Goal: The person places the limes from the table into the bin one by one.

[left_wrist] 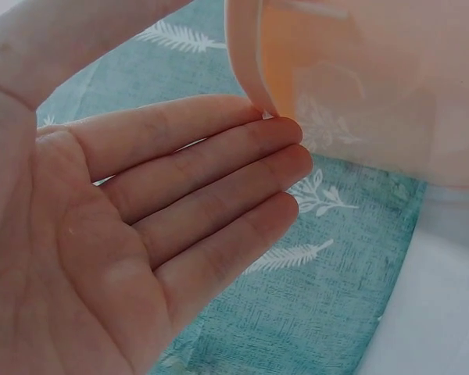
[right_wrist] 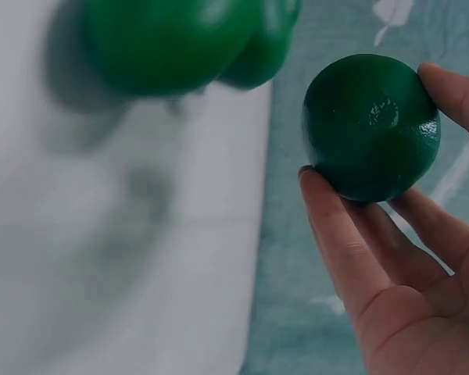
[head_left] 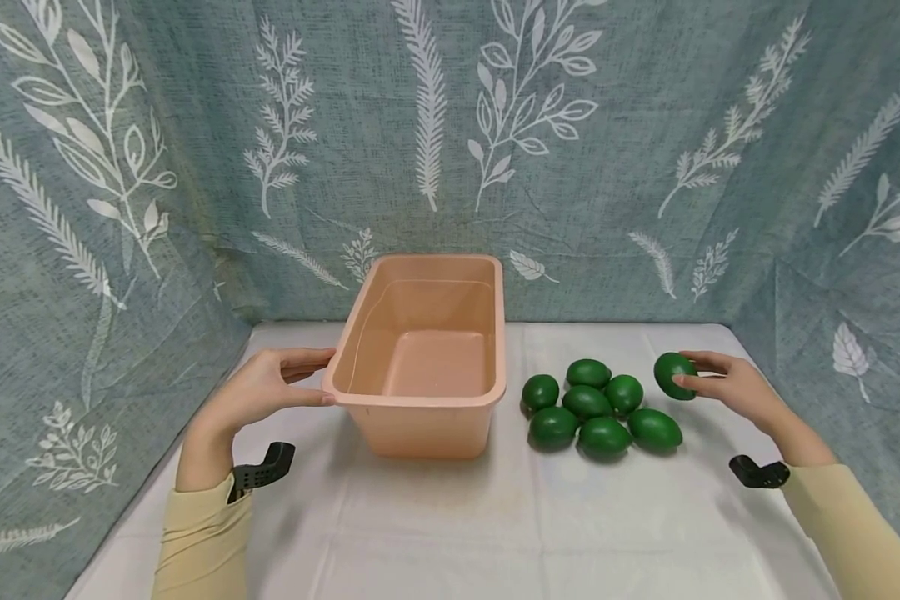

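My right hand (head_left: 742, 387) holds a dark green lime (head_left: 675, 376) between thumb and fingertips, at the right of the table. In the right wrist view the held lime (right_wrist: 371, 129) looks round and glossy, with the fingertips against its side. Several more limes (head_left: 604, 437) lie in a cluster on the table between that hand and a peach-coloured plastic tub (head_left: 423, 432). At the tub's left side is my left hand (head_left: 266, 385), its fingertips and thumb tip at the rim. Straight fingers (left_wrist: 211, 191) show in the left wrist view, close together by the rim (left_wrist: 246, 58).
A white cloth (head_left: 435, 525) covers the table. Blue-green fabric with white leaf prints (head_left: 375, 125) hangs behind it and at both sides. The tub is upright, its inside bare. Each wrist wears a black camera mount (head_left: 266, 468).
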Tool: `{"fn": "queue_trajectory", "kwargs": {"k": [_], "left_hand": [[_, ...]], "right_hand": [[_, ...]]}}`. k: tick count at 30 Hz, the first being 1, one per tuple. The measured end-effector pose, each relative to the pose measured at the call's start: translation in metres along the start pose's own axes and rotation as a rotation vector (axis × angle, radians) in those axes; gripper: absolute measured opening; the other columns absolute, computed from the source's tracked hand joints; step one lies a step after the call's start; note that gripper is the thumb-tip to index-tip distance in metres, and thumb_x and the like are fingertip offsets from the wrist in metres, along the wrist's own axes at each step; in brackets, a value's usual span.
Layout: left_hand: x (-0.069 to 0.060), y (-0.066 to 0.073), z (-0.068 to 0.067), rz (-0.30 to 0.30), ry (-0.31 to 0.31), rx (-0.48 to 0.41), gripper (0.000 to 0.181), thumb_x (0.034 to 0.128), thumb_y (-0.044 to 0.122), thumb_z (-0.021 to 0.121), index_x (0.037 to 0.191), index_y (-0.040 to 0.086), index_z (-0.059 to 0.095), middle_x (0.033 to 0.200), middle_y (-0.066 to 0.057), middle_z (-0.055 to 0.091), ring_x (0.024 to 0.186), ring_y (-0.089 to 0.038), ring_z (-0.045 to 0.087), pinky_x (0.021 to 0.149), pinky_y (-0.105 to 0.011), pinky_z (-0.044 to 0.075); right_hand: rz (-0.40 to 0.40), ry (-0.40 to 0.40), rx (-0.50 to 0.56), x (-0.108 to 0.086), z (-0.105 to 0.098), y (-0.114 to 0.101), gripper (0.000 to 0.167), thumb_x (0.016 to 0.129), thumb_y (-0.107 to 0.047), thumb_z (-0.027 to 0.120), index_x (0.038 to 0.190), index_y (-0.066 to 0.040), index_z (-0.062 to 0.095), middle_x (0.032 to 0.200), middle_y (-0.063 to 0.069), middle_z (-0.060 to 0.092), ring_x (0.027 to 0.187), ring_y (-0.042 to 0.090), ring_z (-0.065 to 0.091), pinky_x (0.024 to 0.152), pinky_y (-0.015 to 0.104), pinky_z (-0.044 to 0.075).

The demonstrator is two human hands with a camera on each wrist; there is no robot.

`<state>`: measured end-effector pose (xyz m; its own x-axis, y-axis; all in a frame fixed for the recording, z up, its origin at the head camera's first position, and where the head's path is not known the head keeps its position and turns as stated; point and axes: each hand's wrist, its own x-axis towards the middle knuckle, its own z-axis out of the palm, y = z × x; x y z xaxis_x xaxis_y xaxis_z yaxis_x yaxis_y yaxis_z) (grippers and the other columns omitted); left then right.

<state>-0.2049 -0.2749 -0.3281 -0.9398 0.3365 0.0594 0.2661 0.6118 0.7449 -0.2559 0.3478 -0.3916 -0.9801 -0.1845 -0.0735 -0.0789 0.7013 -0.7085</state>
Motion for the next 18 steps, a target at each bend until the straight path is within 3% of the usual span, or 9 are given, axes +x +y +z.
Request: {"fn": "queue_trajectory", "kwargs": {"k": [10, 18], "left_hand": [[0.0, -0.001, 0.0, 0.024, 0.003, -0.02, 0.067, 0.0782, 0.029, 0.079, 0.134, 0.003, 0.054, 0.136, -0.015, 0.054, 0.128, -0.035, 0.048, 0.106, -0.046, 0.045], [-0.001, -0.001, 0.001, 0.023, 0.001, -0.027, 0.067, 0.0788, 0.029, 0.078, 0.135, 0.003, 0.053, 0.136, -0.015, 0.053, 0.128, -0.035, 0.048, 0.106, -0.047, 0.045]], "right_hand": [[-0.097, -0.028, -0.006, 0.005, -0.005, -0.053, 0.067, 0.092, -0.041, 0.061, 0.146, -0.008, 0.038, 0.14, 0.025, 0.042, 0.124, 0.047, 0.046, 0.093, 0.058, 0.049], [-0.112, -0.029, -0.027, 0.014, -0.006, -0.094, 0.069, 0.087, -0.048, 0.065, 0.144, -0.017, 0.043, 0.137, 0.017, 0.049, 0.122, 0.038, 0.052, 0.096, 0.057, 0.048]]}}
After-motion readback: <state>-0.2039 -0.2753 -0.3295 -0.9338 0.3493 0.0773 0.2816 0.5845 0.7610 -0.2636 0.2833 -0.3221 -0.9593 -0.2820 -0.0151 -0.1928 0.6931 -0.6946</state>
